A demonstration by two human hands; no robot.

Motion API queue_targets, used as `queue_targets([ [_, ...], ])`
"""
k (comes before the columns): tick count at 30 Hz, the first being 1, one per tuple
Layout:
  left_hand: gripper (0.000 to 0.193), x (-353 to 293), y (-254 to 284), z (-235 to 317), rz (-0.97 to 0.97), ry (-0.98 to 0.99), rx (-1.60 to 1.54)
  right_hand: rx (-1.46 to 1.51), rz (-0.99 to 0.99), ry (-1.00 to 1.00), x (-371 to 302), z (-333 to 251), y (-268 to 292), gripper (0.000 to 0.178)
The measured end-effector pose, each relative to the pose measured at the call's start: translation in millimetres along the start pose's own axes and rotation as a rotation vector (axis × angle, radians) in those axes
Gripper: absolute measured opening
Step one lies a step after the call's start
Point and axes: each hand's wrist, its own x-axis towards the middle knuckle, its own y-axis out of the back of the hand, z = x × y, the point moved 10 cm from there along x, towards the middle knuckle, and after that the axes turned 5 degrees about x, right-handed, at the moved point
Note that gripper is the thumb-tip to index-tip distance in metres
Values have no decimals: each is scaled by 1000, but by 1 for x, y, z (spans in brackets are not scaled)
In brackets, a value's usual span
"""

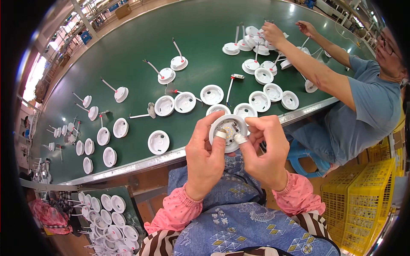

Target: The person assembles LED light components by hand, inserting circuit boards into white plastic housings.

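Observation:
A white round lamp housing [234,117] is held between my two hands over the table's near edge, its open side facing up. Inside it lies a small LED board [230,127] with yellowish dots. My left hand [206,155] grips the housing's left side, and its wrapped thumb presses on the board. From the right, my right hand [270,152] holds the rim, with its thumb, also wrapped in white, on the board's other side. Just beyond stand more white housings [245,111]. A loose board on a white cable [230,90] lies farther off.
The green table [136,47] carries many white housings, several with upright cables [178,62]. At right a co-worker [367,89] reaches over a housing cluster [250,42]. Yellow crates [358,200] stand lower right, beside a blue stool [305,164]. Finished-looking housings [111,222] pile up lower left.

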Motion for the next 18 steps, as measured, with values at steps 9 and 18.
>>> queue_targets([
  [9, 40, -7, 11, -4, -8, 51, -1, 236, -166, -223, -2, 29, -27, 29],
  [18, 34, -12, 21, -3, 36, -1, 6, 457, -162, -355, -7, 30, -41, 17],
])
